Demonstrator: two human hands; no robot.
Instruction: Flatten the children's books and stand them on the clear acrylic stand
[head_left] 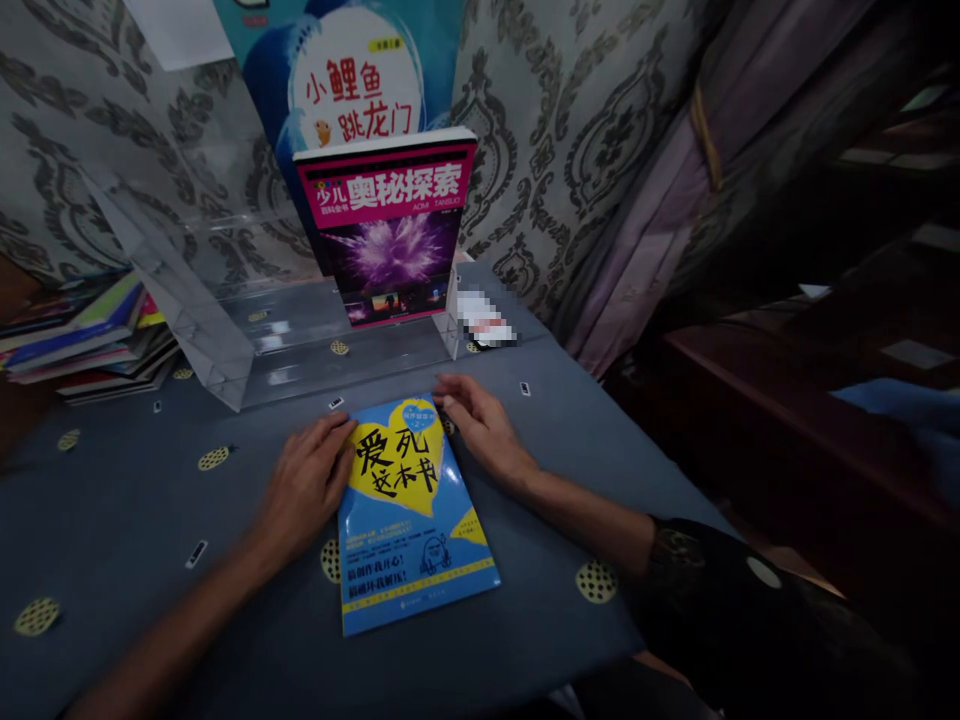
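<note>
A blue book [416,560] with a yellow heart and Chinese characters on its cover lies flat on the cloth-covered table. Along its upper left edge rests my left hand [306,480], fingers extended and touching the book's side. My right hand [487,430] is at the upper right corner, its fingers stretched out beside the book; whether they touch it I cannot tell. Beyond both hands stands a clear acrylic book stand [352,365]. It holds a magenta and purple book [390,240] upright on its right side, with a taller teal book [352,70] behind.
Several books lie in an untidy stack [90,340] at the far left. A pixelated pale item [486,318] lies to the right of the stand. The dark tablecloth [255,630] has a pineapple print. Patterned wallpaper and a tied curtain [637,270] border the table's back and right.
</note>
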